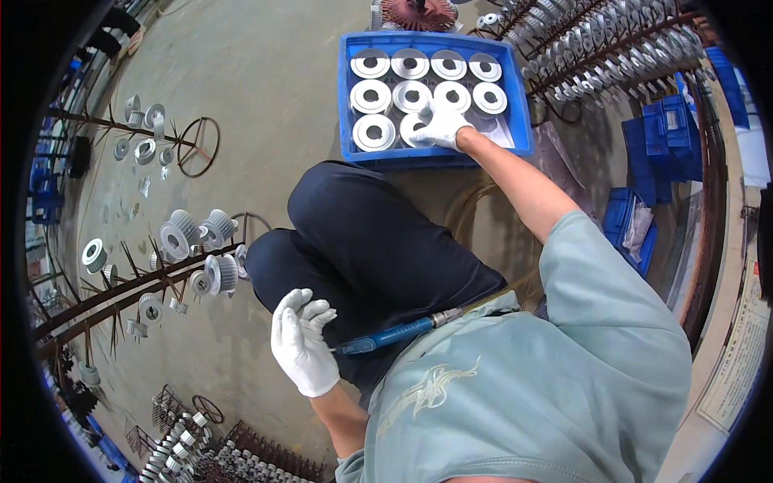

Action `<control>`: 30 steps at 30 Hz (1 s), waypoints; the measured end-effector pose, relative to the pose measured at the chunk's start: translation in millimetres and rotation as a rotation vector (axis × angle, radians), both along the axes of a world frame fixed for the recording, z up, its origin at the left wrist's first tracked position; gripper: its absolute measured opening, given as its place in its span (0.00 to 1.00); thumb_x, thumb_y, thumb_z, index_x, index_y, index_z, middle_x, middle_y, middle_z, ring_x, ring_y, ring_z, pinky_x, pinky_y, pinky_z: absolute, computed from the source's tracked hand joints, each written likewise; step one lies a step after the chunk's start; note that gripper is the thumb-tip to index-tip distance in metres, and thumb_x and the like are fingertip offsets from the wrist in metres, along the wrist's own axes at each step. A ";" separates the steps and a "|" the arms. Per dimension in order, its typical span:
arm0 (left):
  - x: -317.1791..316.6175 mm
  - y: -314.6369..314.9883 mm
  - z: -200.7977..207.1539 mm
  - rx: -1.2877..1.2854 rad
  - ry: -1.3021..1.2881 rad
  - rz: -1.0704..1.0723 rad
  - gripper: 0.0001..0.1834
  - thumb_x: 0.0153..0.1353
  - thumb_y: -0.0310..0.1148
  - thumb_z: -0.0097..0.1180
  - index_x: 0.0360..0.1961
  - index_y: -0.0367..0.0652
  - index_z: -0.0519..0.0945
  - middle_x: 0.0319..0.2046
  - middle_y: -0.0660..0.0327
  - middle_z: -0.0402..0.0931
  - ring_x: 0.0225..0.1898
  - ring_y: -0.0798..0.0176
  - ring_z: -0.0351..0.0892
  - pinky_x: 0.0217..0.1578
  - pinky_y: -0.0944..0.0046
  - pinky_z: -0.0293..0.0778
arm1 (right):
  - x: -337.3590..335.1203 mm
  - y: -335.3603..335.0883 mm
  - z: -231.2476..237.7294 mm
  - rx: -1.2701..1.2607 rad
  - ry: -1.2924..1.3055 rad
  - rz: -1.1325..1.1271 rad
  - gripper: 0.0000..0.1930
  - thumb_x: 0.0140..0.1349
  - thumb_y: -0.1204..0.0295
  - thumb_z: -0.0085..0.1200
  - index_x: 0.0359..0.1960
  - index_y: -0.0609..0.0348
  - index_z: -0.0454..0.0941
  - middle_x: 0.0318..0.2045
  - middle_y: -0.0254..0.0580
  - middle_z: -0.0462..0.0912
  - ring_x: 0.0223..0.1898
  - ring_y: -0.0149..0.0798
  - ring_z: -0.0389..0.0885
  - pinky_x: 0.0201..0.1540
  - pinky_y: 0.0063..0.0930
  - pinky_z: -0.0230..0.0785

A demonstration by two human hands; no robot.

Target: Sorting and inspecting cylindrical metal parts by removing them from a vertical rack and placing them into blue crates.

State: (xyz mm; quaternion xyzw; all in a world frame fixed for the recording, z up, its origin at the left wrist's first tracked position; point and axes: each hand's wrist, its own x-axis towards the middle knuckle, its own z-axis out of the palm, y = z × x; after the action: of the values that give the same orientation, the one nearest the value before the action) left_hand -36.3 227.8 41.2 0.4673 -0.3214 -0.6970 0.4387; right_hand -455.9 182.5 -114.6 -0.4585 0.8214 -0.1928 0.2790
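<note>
My right hand [439,127], in a white glove, reaches into a blue crate [351,157] at the far side. Its fingers and thumb close round the right side of a silvery pulley [407,126] in the nearest row. Several similar round metal pulleys [373,133] stand in rows in the crate, bores facing up. Near my lap, my left hand [304,342], also white-gloved, is raised with loosely bent fingers apart and nothing in them. Beside it a blue air blow gun [386,336] with a metal hose fitting lies across my lap.
On the left, rusty racks [121,294] with spikes carry toothed pulleys [181,233]. Another rack [604,52], full of metal parts, stands at the far right. Blue bins [672,137] are at the right. A coiled hose [467,205] lies on the floor below the crate.
</note>
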 end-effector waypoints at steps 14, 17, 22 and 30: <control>-5.7 2.6 0.5 0.004 -0.019 -0.005 0.16 0.70 0.32 0.46 0.51 0.30 0.75 0.44 0.47 0.76 0.36 0.57 0.80 0.36 0.62 0.78 | 0.4 2.6 -7.2 -0.018 -0.085 -0.030 0.27 0.48 0.58 0.66 0.45 0.65 0.78 0.40 0.46 0.83 0.38 0.40 0.80 0.48 0.27 0.73; -0.2 5.4 -1.7 0.001 -0.032 0.009 0.16 0.70 0.32 0.46 0.50 0.30 0.75 0.44 0.47 0.76 0.35 0.57 0.80 0.35 0.62 0.78 | -2.1 1.8 -10.5 -0.100 -0.180 -0.140 0.24 0.53 0.57 0.61 0.46 0.64 0.79 0.41 0.46 0.83 0.38 0.41 0.81 0.48 0.28 0.73; 3.7 8.3 -2.9 -0.001 -0.040 0.016 0.16 0.70 0.33 0.47 0.50 0.30 0.75 0.43 0.48 0.76 0.35 0.57 0.80 0.35 0.62 0.79 | -4.4 -4.8 -9.6 -0.073 -0.136 -0.159 0.22 0.58 0.57 0.55 0.47 0.62 0.80 0.43 0.47 0.83 0.39 0.42 0.81 0.48 0.29 0.73; 3.0 6.9 -5.8 0.001 -0.065 0.024 0.17 0.69 0.34 0.48 0.50 0.30 0.75 0.43 0.48 0.77 0.34 0.58 0.80 0.34 0.63 0.79 | 2.6 -5.0 -6.0 -0.086 -0.022 -0.136 0.24 0.58 0.54 0.55 0.45 0.63 0.80 0.41 0.48 0.83 0.39 0.44 0.81 0.47 0.32 0.73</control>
State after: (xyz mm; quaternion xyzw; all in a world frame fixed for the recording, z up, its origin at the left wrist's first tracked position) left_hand -33.3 234.7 35.4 0.4936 -0.3296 -0.6764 0.4362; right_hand -453.3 177.4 -120.6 -0.4110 0.8386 -0.2514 0.2544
